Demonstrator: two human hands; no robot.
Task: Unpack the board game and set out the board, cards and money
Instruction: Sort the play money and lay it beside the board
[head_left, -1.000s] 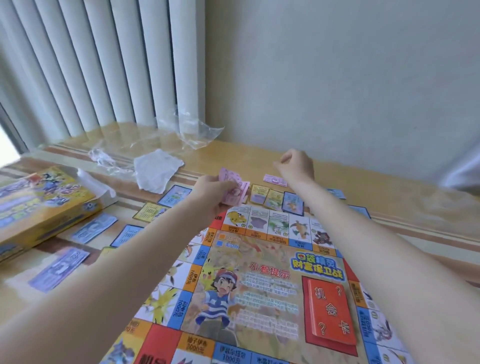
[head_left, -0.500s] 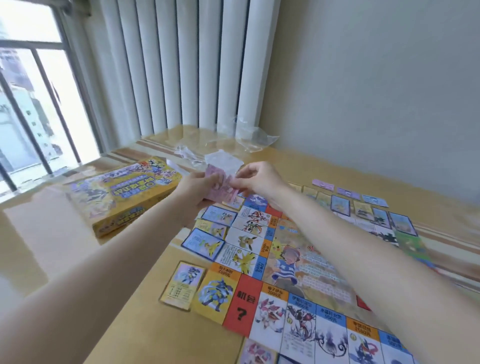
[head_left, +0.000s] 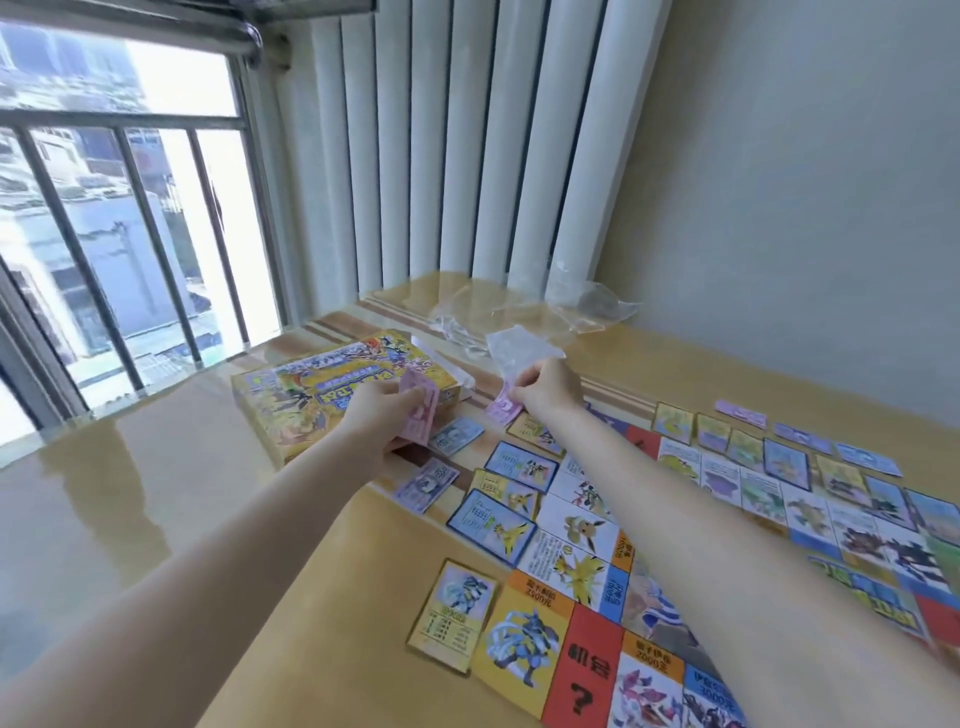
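Note:
The colourful game board (head_left: 587, 561) lies flat on the table, partly under my right forearm. My left hand (head_left: 382, 413) grips a small stack of pink play money (head_left: 418, 405) in front of the yellow game box (head_left: 322, 395). My right hand (head_left: 545, 387) pinches a single pink note (head_left: 501, 410) just above the table, near the board's far corner. Two purple-blue notes (head_left: 457, 435) (head_left: 427, 483) lie beside the box. Property cards (head_left: 453, 616) (head_left: 491, 525) line the board's left edge and more cards (head_left: 784, 462) run along its far edge.
Crumpled clear plastic wrapping (head_left: 524, 322) lies at the table's far end by the white vertical blinds (head_left: 467, 145). A barred window (head_left: 114, 218) is on the left. Glossy yellow tabletop (head_left: 156, 519) stretches left of the box.
The view has swung left and up. My right hand has drawn one pink note off the stack and moved apart from my left hand, lowering the note toward the table.

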